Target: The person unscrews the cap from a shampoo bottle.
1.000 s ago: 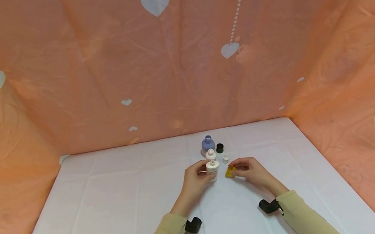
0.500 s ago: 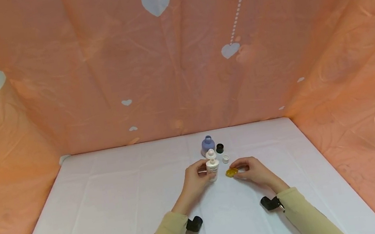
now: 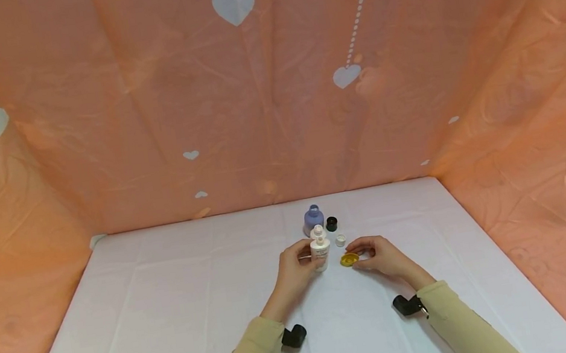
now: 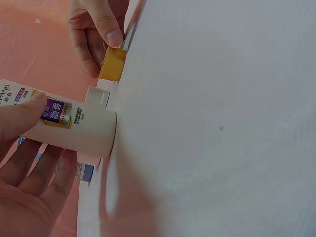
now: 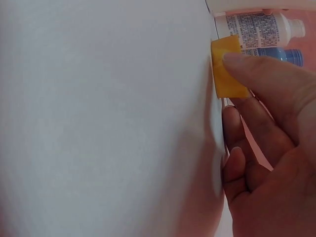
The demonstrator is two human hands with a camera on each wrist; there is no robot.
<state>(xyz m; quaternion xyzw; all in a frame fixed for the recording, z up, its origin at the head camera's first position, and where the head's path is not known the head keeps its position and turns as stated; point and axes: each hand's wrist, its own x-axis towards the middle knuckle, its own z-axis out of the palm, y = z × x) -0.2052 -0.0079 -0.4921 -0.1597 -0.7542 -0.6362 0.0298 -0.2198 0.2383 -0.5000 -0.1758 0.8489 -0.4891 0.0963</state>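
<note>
In my left hand (image 3: 297, 269) I hold a white plastic bottle (image 3: 320, 251) with a purple and gold label, upright and with its neck uncapped. Thumb and fingers lie on opposite sides of its body. Whether its base touches the table I cannot tell. Just to the right, my right hand (image 3: 383, 256) pinches a yellow bottle cap (image 3: 350, 260) that lies flat on the table, hollow side up. The thumb presses the near side of this cap (image 5: 229, 74) in the right wrist view.
Behind the held bottle stand another uncapped white bottle (image 3: 318, 230), partly hidden, and a blue bottle (image 3: 314, 219). Beside them lie a black cap (image 3: 331, 223) and a white cap (image 3: 341, 240). A white cloth (image 3: 172, 315) covers the table; orange curtains (image 3: 262, 112) enclose it.
The yellow cap has gone from tilted to flat, hollow side up, in my right hand's fingers. The bottle in my left hand has shifted slightly away from me.
</note>
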